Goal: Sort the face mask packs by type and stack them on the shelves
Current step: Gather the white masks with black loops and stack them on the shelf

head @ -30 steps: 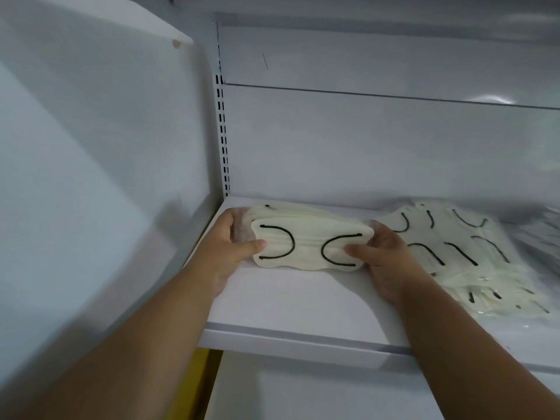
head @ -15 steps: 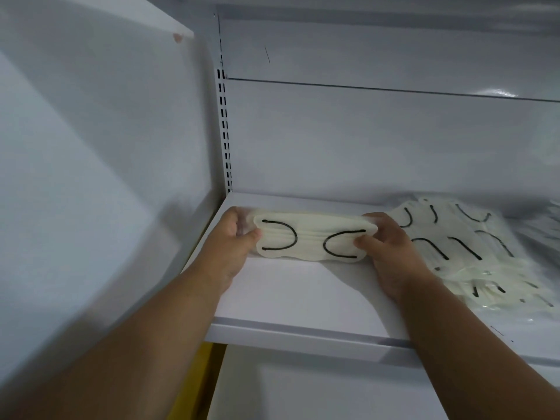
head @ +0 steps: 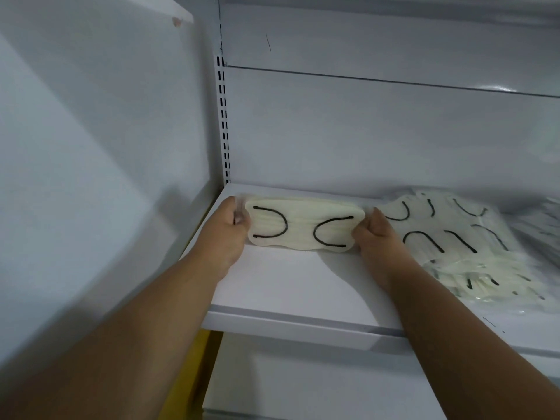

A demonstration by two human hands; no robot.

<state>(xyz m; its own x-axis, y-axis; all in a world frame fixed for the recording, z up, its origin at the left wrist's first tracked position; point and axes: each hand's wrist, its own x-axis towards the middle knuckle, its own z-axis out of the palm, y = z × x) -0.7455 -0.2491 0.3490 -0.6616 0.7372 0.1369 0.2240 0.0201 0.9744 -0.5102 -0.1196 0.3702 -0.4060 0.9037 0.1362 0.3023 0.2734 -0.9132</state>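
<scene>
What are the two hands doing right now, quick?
Left hand: closed on the left end of the mask pack.
Right hand: closed on the right end of the same pack.

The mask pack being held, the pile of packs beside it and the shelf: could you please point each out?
held mask pack point(head: 300, 230), head view, centre between the black ear loops.
pile of mask packs point(head: 460, 244), head view, top pack.
shelf point(head: 288, 286), head view, bare front surface.

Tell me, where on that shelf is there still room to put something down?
The shelf is bare in front of the mask pack held between the left hand and right hand, out to the front edge. The right side is crowded with a loose heap of packs.
</scene>
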